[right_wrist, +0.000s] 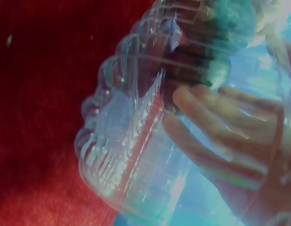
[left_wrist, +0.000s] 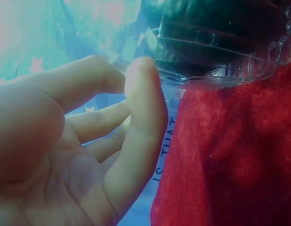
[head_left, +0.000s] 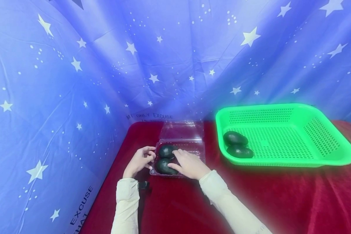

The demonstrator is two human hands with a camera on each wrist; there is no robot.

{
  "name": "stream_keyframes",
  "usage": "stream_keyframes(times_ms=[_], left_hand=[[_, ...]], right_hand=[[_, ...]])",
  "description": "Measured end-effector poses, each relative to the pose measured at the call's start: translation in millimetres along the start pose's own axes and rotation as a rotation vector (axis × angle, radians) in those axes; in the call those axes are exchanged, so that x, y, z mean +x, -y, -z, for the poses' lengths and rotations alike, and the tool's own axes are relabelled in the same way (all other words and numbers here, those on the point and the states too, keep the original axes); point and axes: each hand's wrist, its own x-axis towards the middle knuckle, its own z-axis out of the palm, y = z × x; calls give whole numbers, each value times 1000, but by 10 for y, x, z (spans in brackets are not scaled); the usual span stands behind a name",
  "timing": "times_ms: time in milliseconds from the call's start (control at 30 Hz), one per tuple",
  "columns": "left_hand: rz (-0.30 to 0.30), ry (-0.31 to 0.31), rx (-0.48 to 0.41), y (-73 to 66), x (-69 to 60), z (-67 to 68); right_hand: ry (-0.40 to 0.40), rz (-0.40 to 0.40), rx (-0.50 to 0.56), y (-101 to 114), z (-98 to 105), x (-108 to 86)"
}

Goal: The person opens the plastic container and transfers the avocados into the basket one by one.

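Two dark green, glossy oval fruits that look like avocados sit one behind the other in the left part of a clear plastic clamshell box (head_left: pixel 194 150). My right hand (head_left: pixel 190 163) reaches into the box from the right. Its thumb touches the nearer avocado (head_left: pixel 163 166), and its fingertips touch the farther avocado (head_left: pixel 165 151). Through the clear wall in the right wrist view, the fingers (right_wrist: pixel 221 120) look fairly straight against the fruit. My left hand (head_left: pixel 138 161) is beside the box's left edge. In the left wrist view its bent fingers (left_wrist: pixel 145 101) hold nothing visible.
The box's clear lid (head_left: pixel 182 130) stands raised at the back. To the right is a green perforated basket (head_left: pixel 280 139) with two dark avocados (head_left: pixel 236 138) at its left end. A red cloth (head_left: pixel 181 204) covers the table; blue star-patterned curtains (head_left: pixel 175 65) hang behind and left.
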Motion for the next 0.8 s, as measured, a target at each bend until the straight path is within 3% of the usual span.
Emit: stream_keyframes(times_ms=[300,800], left_hand=[[4,1,-5,-13,-3,-15],[-1,-1,-2,-13,-4,-6]], right_hand=[[-14,18,0,45,-54,10],[26,15,19,138,-71,39]])
